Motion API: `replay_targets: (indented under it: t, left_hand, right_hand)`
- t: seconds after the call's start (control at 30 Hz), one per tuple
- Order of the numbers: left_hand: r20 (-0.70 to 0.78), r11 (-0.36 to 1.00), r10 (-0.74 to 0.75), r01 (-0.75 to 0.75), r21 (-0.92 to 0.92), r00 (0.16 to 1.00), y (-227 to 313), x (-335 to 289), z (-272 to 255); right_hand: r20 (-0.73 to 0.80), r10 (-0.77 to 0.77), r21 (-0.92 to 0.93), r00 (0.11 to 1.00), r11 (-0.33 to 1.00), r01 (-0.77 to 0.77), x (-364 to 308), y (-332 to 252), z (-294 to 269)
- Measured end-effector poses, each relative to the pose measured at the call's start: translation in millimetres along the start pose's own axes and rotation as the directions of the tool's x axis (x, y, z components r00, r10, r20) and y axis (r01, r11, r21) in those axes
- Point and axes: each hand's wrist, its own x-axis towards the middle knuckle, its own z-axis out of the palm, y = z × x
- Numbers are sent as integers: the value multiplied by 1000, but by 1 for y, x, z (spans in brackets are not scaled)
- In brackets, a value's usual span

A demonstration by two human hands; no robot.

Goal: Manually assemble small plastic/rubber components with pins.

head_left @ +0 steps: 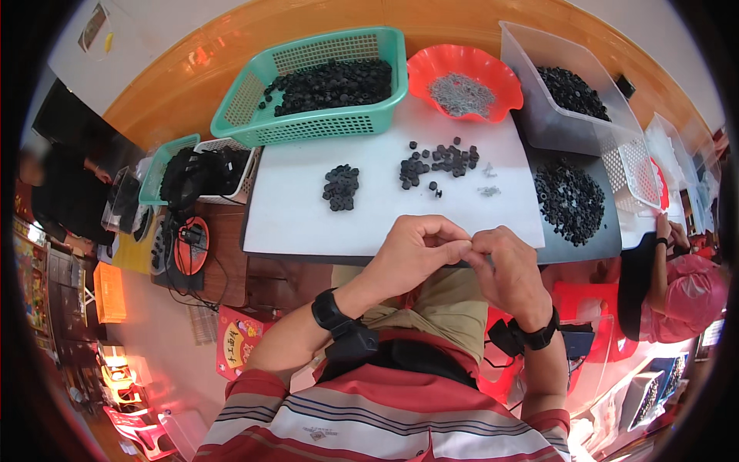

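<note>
As left hand and right hand meet by the white sheet's edge, whether they grip anything is unclear. Open space parts them from black pieces.

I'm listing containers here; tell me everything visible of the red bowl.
The red bowl has a flared, wavy rim and looks like shiny plastic. It stands upright at the far side of the white sheet, between the green basket and the clear bin, holding heaped grey pieces. Whether either neighbour touches it is unclear.
</note>
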Motion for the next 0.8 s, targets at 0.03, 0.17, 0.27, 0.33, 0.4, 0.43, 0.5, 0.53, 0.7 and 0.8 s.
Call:
replay_targets:
  t: [0.03, 0.17, 0.27, 0.33, 0.4, 0.43, 0.5, 0.53, 0.7, 0.8]
  left_hand:
    - [1, 999, -17, 17, -35, 1000, -2, -2, -2]
    - [-20, 990, -40, 37, -138, 999, -4, -8, 3]
    - [-56, 989, 1, -10, -146, 998, -5, -10, 5]
    - [-76, 971, -22, 3, -241, 997, -6, -10, 5]
    - [-92, 942, -47, 13, -334, 995, -7, -8, 5]
    - [-83, 926, -65, 30, -376, 994, -7, -8, 4]
    - [-72, 909, -85, 48, -415, 994, -7, -7, 5]
    - [-69, 903, -91, 53, -427, 993, -8, -7, 5]
    - [-61, 894, -117, 79, -442, 991, -7, -6, 7]
    - [-36, 892, -125, 96, -442, 992, -6, -4, 6]
  right_hand:
    - [1, 4, -3, 1000, 1000, -4, 0, -3, 0]
    - [-59, -76, 34, 995, 996, 78, -5, -8, 3]
    - [-142, -105, 82, 984, 990, 118, -7, -4, 7]
    - [-181, -105, 118, 978, 985, 128, -6, -2, 8]
    - [-184, -113, 133, 976, 981, 139, -7, 0, 9]
    - [-186, -112, 133, 976, 981, 138, -7, 2, 11]
    - [-241, -115, 133, 964, 980, 151, -9, 4, 15]
    - [-242, -115, 135, 964, 979, 150, -9, 5, 17]
    - [-241, -18, 205, 970, 976, 69, -7, 5, 16]
    - [-227, -10, 237, 974, 969, 65, -7, 8, 16]
